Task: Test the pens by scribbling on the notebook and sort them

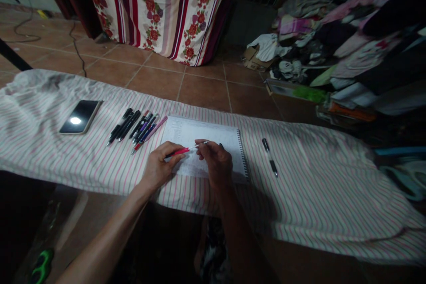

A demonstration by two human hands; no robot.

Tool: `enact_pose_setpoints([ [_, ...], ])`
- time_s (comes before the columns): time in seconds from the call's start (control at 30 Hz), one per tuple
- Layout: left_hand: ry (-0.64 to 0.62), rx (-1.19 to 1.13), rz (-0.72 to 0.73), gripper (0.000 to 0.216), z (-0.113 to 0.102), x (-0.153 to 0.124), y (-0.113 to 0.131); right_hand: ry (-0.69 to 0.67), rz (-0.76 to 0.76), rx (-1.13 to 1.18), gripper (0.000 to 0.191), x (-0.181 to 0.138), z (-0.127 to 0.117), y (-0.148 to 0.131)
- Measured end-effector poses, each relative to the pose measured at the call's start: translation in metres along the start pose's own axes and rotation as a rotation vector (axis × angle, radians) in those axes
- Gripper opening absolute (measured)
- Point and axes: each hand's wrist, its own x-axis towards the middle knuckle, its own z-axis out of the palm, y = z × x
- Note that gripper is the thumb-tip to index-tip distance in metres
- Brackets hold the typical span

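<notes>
Over a spiral notebook (206, 131), my left hand (163, 162) is closed around a red pen barrel (181, 151) with a dark end. From the barrel's right end a thin whitish pen refill (196, 145) runs to my right hand (214, 162), whose thumb and fingers pinch it. Whether the refill is still inside the barrel is hard to make out. A small dark tip (221, 146) shows behind my right fingers; the rest of it is hidden. Faint writing covers the notebook page beneath both hands.
Several pens (140, 128) lie in a group left of the notebook, beside a phone (80, 117). One black-and-clear pen (270, 158) rests to the right. A striped cloth (316, 177) covers the table. Piled clothes (353, 40) and a floral curtain (159, 9) stand beyond.
</notes>
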Motion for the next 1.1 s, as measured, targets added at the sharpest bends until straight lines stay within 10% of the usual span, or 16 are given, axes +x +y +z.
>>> enact_pose_setpoints([
  [1.1,-0.132,0.052,0.011,0.022,-0.0029,-0.0011,-0.0092,-0.138,-0.304,-0.303,0.017,-0.0024,-0.0047,0.0006],
])
